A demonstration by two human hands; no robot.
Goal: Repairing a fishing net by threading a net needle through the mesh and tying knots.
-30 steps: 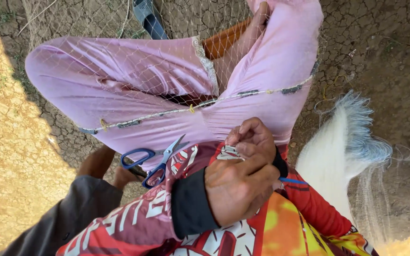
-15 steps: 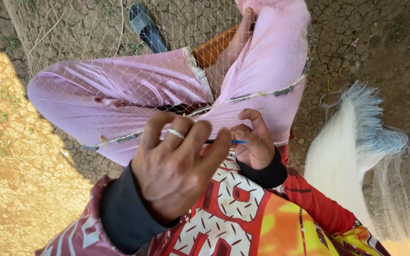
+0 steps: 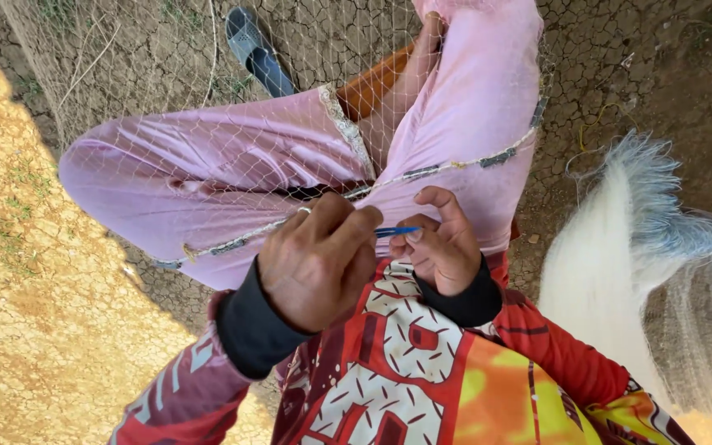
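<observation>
While pinching blue needle (image 3: 397,231) mid-frame with left hand (image 3: 316,265) and right hand (image 3: 442,247) curled shut, seemingly mid-stitch on net (image 3: 208,173); next calls for steady threading.

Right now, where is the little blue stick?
In the head view, the blue stick sits mid-frame, pinched between the left hand and right hand, over the pink trousers.

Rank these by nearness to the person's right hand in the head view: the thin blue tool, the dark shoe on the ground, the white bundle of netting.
From the right hand:
1. Thin blue tool, touching its fingertips, on the left.
2. White bundle of netting, lying on the ground to the right.
3. Dark shoe, on the cracked dirt at the upper left.
</observation>
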